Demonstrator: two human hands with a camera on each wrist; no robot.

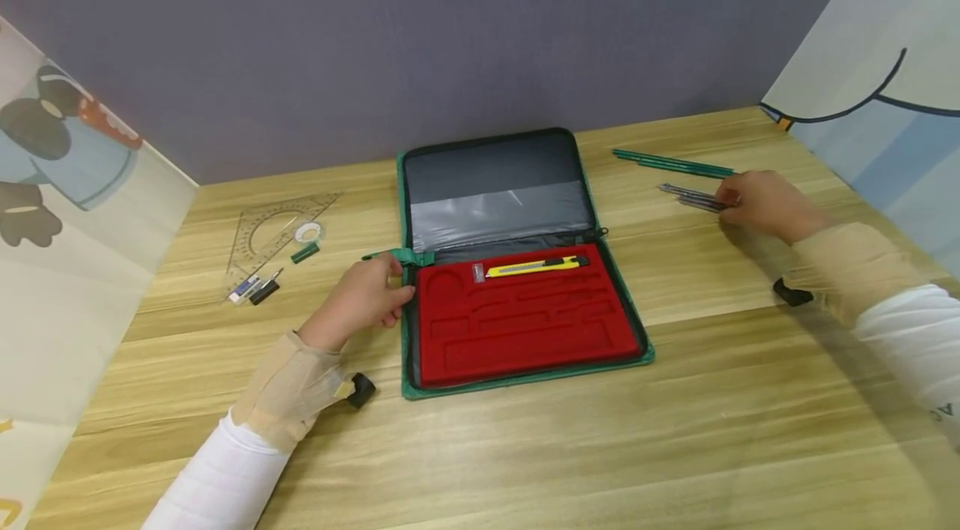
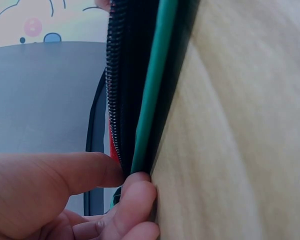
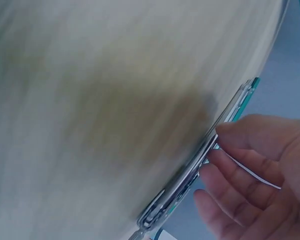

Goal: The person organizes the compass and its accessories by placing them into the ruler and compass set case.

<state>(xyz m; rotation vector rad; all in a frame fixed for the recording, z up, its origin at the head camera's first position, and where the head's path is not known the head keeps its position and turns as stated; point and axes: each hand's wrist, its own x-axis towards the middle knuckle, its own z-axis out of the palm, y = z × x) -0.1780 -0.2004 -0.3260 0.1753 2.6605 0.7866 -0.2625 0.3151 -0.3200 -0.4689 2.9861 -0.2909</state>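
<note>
An open green zip case [image 1: 487,167] lies on the table with a red moulded insert [image 1: 525,351] in its lower half. At the case's left edge, my left hand [image 1: 356,301] pinches the green rim [image 2: 152,85] between thumb and fingers. A yellow utility knife [image 1: 525,267] and a small clear box [image 1: 478,272] sit at the top of the insert. Over on the right, my right hand [image 1: 772,205] holds slim metal drawing instruments [image 1: 686,195] by one end. Thumb and fingers close on these metal instruments [image 3: 190,167] in the right wrist view. Their exact kind is unclear.
Green pencils [image 1: 675,163] lie behind the right hand. At the left are a clear set square [image 1: 243,242], a white tape roll [image 1: 307,232], a small green block [image 1: 305,252], an eraser [image 1: 243,288] and a black piece [image 1: 264,292]. A grey wall [image 1: 480,30] borders the table's back.
</note>
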